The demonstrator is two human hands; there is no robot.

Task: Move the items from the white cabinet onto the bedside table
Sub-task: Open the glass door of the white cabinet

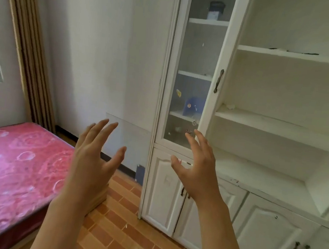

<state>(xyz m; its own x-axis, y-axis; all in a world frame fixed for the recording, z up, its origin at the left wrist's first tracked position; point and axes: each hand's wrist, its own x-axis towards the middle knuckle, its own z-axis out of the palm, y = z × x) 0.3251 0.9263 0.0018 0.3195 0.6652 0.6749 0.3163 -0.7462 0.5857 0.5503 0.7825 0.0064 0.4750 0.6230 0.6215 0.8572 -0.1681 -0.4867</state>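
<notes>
Nearest, low in the frame, both hands are raised with fingers spread and hold nothing: the left hand [94, 153] at centre left, the right hand [195, 167] at centre, in front of the cabinet [165, 194]. Left of them lies a bed [14, 170] with a pink cover over a tiled floor [121, 230].

Beyond the hands the glass door [191, 82] stands shut, its handle [218, 81] on the right edge. Behind the glass a blue box [191, 107] sits on a middle shelf and a dark box [215, 11] on the top shelf, at the upper centre of the frame. No bedside table is in view.

Risks, as I judge them: the items cannot be reached until the door is swung open; a hurried pull could rattle the glass, and the high box could tip while being lifted down.
</notes>
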